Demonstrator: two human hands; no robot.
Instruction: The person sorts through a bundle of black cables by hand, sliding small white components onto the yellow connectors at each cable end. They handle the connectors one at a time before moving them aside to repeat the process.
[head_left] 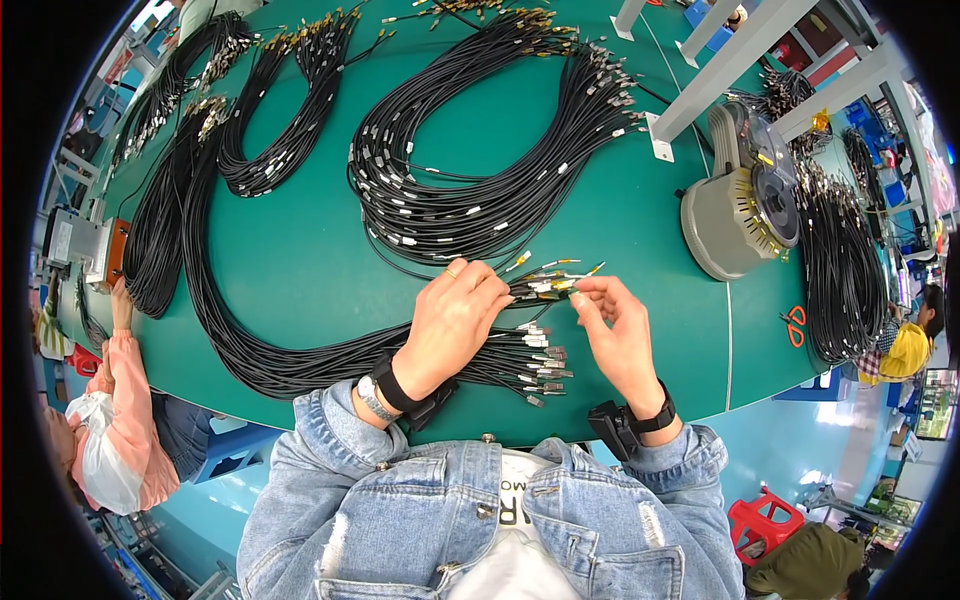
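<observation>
A long bundle of black cables [285, 365] curves across the green table toward me. My left hand [452, 318] is closed over a bunch of these cables near their ends. White-tagged cable ends with plugs [540, 365] fan out below that hand. Several thin ends with yellow and white tips [560, 280] stick out to the right between my hands. My right hand [615, 325] pinches at these tips with thumb and forefinger; the exact piece in the pinch is too small to make out. Just beyond my hands lies a large looped bundle of black cables [450, 215] with white tags.
A grey round-bodied machine [735, 215] stands at the right by metal posts [725, 75]. Orange-handled scissors [795, 327] and another cable bundle [840, 270] lie farther right. More bundles [280, 130] fill the far left. A co-worker's hand [121, 305] touches an orange-fronted device [113, 252].
</observation>
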